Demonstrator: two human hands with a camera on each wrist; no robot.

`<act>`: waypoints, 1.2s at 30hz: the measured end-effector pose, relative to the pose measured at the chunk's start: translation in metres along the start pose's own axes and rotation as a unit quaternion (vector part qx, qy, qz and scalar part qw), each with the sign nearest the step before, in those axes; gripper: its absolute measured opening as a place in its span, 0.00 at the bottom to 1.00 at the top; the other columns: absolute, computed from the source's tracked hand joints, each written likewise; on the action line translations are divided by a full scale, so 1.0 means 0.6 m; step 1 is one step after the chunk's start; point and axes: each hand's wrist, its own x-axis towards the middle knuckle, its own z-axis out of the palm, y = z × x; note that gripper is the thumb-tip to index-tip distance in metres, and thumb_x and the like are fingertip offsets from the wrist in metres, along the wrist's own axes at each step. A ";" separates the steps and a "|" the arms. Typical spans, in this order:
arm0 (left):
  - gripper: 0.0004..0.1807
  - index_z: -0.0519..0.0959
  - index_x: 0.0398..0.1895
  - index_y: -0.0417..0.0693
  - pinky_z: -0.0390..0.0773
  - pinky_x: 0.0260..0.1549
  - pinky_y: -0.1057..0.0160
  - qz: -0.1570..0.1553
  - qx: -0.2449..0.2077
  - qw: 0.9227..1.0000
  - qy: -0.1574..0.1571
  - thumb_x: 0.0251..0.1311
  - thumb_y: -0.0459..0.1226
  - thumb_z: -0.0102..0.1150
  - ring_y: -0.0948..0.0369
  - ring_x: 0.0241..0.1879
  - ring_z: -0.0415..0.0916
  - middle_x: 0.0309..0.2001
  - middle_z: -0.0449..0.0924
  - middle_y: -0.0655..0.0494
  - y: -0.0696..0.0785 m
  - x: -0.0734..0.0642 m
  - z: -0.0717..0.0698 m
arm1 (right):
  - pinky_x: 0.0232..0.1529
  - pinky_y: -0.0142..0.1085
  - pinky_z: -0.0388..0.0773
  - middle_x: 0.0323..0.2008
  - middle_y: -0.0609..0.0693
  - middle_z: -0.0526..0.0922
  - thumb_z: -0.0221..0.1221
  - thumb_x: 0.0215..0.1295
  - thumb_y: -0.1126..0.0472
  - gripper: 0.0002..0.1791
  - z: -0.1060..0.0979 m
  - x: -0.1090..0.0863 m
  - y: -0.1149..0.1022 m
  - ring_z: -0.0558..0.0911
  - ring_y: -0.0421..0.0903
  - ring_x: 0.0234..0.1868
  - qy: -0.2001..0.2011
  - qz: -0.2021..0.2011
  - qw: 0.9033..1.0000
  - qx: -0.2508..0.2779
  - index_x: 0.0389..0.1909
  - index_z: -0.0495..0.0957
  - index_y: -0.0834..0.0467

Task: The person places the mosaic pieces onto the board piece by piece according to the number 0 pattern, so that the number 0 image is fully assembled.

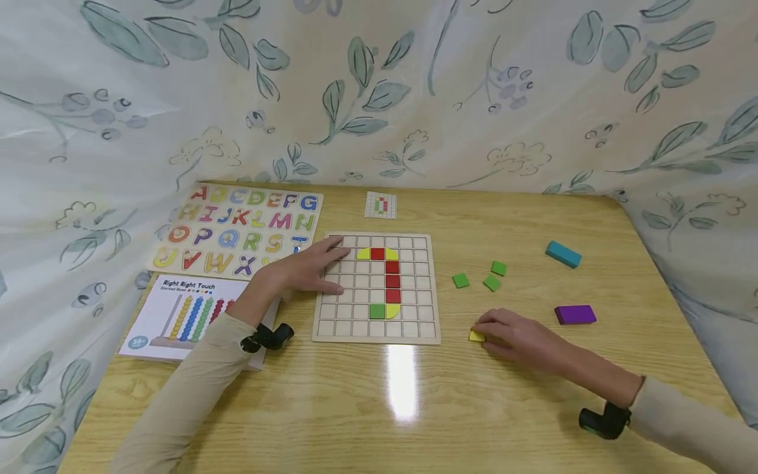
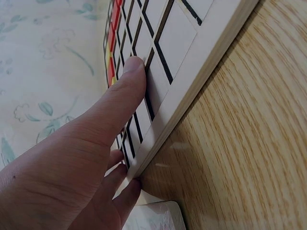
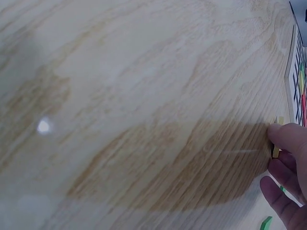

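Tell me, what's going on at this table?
A person is handling coloured tiles around a wooden grid board. Their left hand rests on its left side, while their right hand pinches a loose yellow tile off to the right. The board carries four red tiles, three yellow corner tiles and one green tile. Three loose green tiles lie to the right; a small pattern card sits beyond the board.
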 end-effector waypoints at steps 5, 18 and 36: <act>0.49 0.52 0.77 0.51 0.56 0.72 0.44 -0.001 0.000 1.000 -0.002 0.57 0.55 0.65 0.47 0.78 0.39 0.79 0.38 0.47 0.002 0.002 -0.001 | 0.37 0.33 0.82 0.43 0.45 0.80 0.73 0.46 0.64 0.21 0.000 -0.001 0.002 0.80 0.39 0.41 -0.001 -0.002 1.000 -0.002 0.45 0.83 0.56; 0.49 0.52 0.77 0.51 0.55 0.72 0.45 0.000 -0.001 1.000 0.001 0.57 0.55 0.65 0.47 0.78 0.39 0.79 0.38 0.47 0.001 0.003 0.000 | 0.35 0.30 0.79 0.39 0.44 0.80 0.74 0.46 0.58 0.21 0.008 0.008 -0.005 0.77 0.36 0.37 0.023 0.006 1.000 -0.018 0.43 0.84 0.56; 0.49 0.52 0.77 0.52 0.55 0.72 0.44 -0.006 -0.002 1.000 -0.001 0.57 0.55 0.65 0.47 0.78 0.40 0.79 0.38 0.47 0.001 0.002 0.000 | 0.35 0.31 0.79 0.41 0.49 0.80 0.70 0.50 0.69 0.20 0.013 0.014 -0.003 0.77 0.39 0.39 -0.009 0.025 0.999 0.027 0.47 0.84 0.55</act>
